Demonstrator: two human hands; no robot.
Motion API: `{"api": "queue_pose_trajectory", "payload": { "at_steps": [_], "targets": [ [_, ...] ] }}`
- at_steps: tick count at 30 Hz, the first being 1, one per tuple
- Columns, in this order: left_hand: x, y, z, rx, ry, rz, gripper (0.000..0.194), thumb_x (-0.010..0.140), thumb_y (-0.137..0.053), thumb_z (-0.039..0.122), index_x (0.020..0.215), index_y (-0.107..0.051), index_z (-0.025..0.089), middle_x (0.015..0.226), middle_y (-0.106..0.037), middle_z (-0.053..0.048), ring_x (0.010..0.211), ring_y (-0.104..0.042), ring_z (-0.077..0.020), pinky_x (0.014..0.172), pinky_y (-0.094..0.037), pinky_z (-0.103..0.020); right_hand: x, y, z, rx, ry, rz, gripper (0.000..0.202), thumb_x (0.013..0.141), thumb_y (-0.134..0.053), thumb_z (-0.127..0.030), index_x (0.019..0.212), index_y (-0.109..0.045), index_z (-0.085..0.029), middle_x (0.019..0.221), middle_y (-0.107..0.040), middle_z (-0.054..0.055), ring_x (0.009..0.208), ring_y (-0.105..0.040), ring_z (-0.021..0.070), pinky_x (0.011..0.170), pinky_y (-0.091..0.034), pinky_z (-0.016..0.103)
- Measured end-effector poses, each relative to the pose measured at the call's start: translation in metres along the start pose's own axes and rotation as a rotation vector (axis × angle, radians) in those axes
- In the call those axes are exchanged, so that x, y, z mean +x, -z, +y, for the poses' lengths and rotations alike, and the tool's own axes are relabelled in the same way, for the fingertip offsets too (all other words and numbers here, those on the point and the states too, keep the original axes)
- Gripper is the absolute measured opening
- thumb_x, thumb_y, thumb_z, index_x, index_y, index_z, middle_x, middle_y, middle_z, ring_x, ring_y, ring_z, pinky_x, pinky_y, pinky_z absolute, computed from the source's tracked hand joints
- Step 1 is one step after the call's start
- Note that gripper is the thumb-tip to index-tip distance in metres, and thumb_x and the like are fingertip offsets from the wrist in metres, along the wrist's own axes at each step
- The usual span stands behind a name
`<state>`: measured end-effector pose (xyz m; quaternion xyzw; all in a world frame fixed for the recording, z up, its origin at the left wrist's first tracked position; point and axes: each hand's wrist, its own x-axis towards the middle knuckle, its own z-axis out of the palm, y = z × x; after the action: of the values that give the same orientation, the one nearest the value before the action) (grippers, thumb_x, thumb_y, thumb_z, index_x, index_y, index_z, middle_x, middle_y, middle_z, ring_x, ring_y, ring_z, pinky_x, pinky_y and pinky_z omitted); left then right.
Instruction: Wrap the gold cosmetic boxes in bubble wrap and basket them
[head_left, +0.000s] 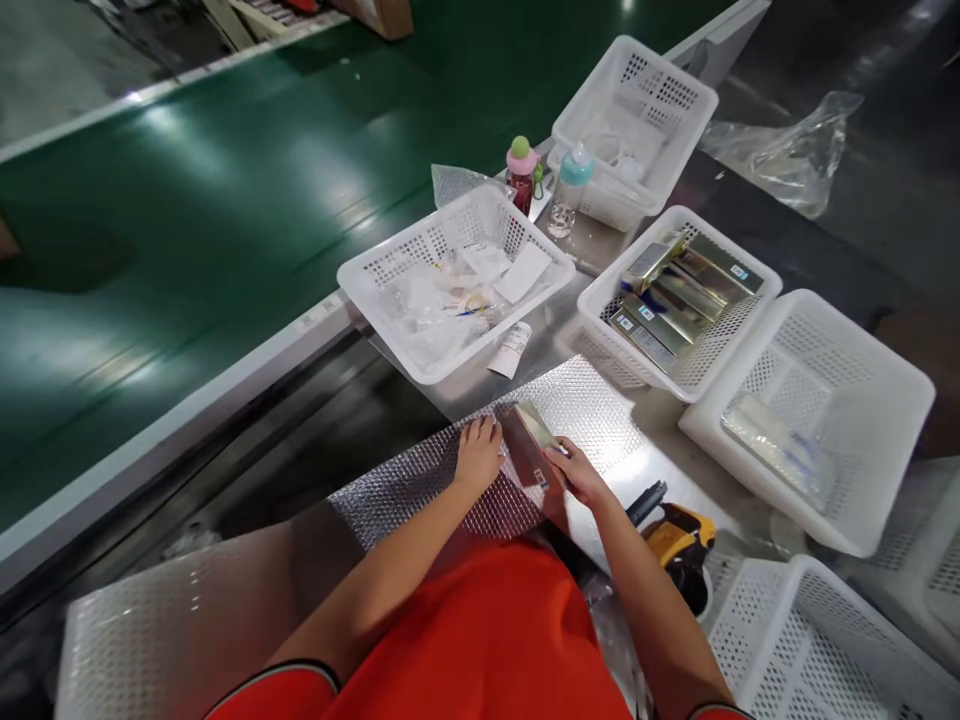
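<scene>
A strip of bubble wrap (pixel 592 412) lies across the metal table in front of me. My right hand (pixel 576 472) grips the right edge of a shiny, flat gold box (pixel 534 450), its thumb and fingers closed on it. The box is over the bubble wrap and bears a small label near its lower end. Just left of the box, my left hand (pixel 480 452) rests on the bubble wrap with its fingers spread a little.
Beyond the wrap stands a white basket (pixel 427 375) with plastic bags and papers. Two bottles (pixel 568 190) are behind it. Gold boxes fill another basket (pixel 679 390); a third (pixel 885 450) holds a bubble-wrapped item. A yellow tape dispenser (pixel 679 535) sits by my right forearm.
</scene>
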<state>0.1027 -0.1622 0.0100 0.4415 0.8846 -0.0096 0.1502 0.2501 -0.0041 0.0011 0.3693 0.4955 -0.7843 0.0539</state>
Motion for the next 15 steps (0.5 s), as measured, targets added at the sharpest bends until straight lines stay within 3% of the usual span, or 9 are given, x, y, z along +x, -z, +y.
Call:
{"api": "queue_pose_trajectory", "payload": {
  "at_steps": [4, 7, 11, 15],
  "targets": [
    [0.000, -0.002, 0.000, -0.002, -0.006, -0.018, 0.059, 0.084, -0.065, 0.027, 0.139, -0.051, 0.013, 0.148, -0.049, -0.016, 0.134, -0.042, -0.0349, 0.114, -0.034, -0.049, 0.005, 0.006, -0.006, 0.109, -0.053, -0.073, 0.069, 0.051, -0.085, -0.061, 0.101, -0.053, -0.025, 0.082, -0.063, -0.002, 0.069, -0.061, 0.0161, 0.063, -0.050, 0.029],
    [0.000, -0.003, -0.001, -0.009, -0.009, -0.005, 0.058, 0.084, -0.064, 0.026, 0.139, -0.052, 0.015, 0.148, -0.049, -0.015, 0.135, -0.042, -0.0349, 0.114, -0.034, -0.050, 0.007, 0.014, -0.008, -0.158, 0.054, 0.013, 0.067, 0.047, -0.088, -0.045, 0.101, -0.053, -0.025, 0.084, -0.063, -0.003, 0.074, -0.060, 0.0169, 0.067, -0.050, 0.030],
    [0.000, -0.004, -0.001, -0.019, -0.010, -0.018, 0.058, 0.084, -0.063, 0.026, 0.140, -0.051, 0.015, 0.149, -0.047, -0.016, 0.137, -0.040, -0.0352, 0.115, -0.033, -0.051, 0.007, 0.019, 0.002, -0.693, 0.195, 0.147, 0.049, 0.067, -0.075, -0.041, 0.110, -0.059, -0.024, 0.080, -0.064, -0.002, 0.073, -0.059, 0.0186, 0.073, -0.049, 0.034],
    [-0.001, -0.002, -0.001, -0.013, -0.011, -0.029, 0.059, 0.085, -0.061, 0.028, 0.141, -0.049, 0.012, 0.150, -0.046, -0.017, 0.138, -0.039, -0.0358, 0.117, -0.030, -0.050, 0.000, 0.007, 0.023, -0.953, 0.402, 0.388, 0.045, 0.087, -0.054, -0.036, 0.129, -0.054, -0.020, 0.113, -0.064, 0.012, 0.100, -0.060, 0.0256, 0.089, -0.048, 0.041]
  ]
}}
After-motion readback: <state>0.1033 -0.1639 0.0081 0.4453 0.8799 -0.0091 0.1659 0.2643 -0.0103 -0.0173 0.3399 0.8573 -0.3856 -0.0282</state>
